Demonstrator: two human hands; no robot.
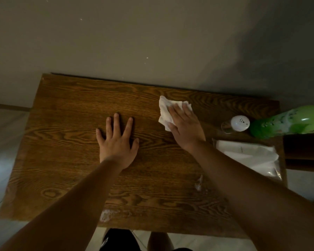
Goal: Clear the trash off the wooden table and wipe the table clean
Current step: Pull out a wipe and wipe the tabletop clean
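A white tissue (pixel 168 113) is lying crumpled on the wooden table (pixel 65 156), toward the far edge and a bit right of the middle. The right hand (pixel 186 126) is pressing down on it with flat, straight fingers (pixel 179 107) held close together, and the thumb is sticking out to the left along the near edge of the tissue. Part of the tissue is poking out past the fingers on the far and left sides.

The left hand (pixel 117 142) is resting flat on the bare wood near the middle of the table, well apart from the tissue. Its 5 fingers are spread wide and holding nothing.

To the right of the tissue hand, a small clear shaker (pixel 236 125) with a white top is sitting near the table's right edge. Just beside it, a green bottle (pixel 288 122) is lying on its side (its far end is cut off by the picture's edge). Nearer to the person, a clear plastic bag (pixel 252 156) with something white inside is lying flat by the right edge.

A small pale smear (pixel 198 182) is showing on the wood under the right arm, and a bigger worn pale patch (pixel 107 214) is showing at the near edge. The table is standing against a gray wall (pixel 152 33).
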